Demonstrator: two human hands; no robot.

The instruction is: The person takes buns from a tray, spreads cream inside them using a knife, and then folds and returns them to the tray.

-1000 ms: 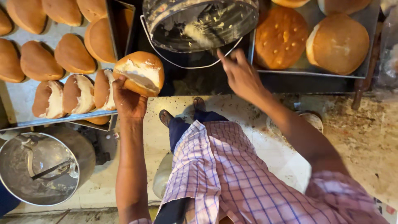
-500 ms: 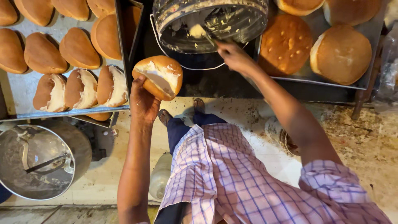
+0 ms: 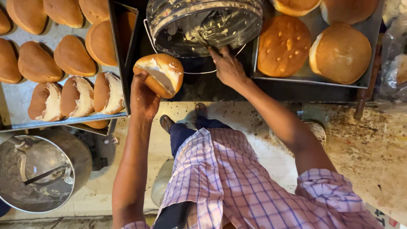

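Here, the left hand point(image 3: 143, 95) was curled around a split bun point(image 3: 160, 74), holding it up from below with the cut side and its white cream facing the person. The bun sat just left of the right hand point(image 3: 229, 68), near it but not touching. The right hand reached forward into a big clear bucket point(image 3: 207, 25) smeared with cream, its fingers bent down over the near rim. Whether those fingers held a tool or a bit of cream could not be told, since the rim hid the tips. The bucket stood just past both hands, a little nearer to the right one. To the left of the left hand lay a tray point(image 3: 17, 97) with brown buns, three of them already filled with cream. To the right of the right hand sat another tray point(image 3: 305, 76) with round whole buns. Below the left arm stood a metal pot point(image 3: 78, 157).
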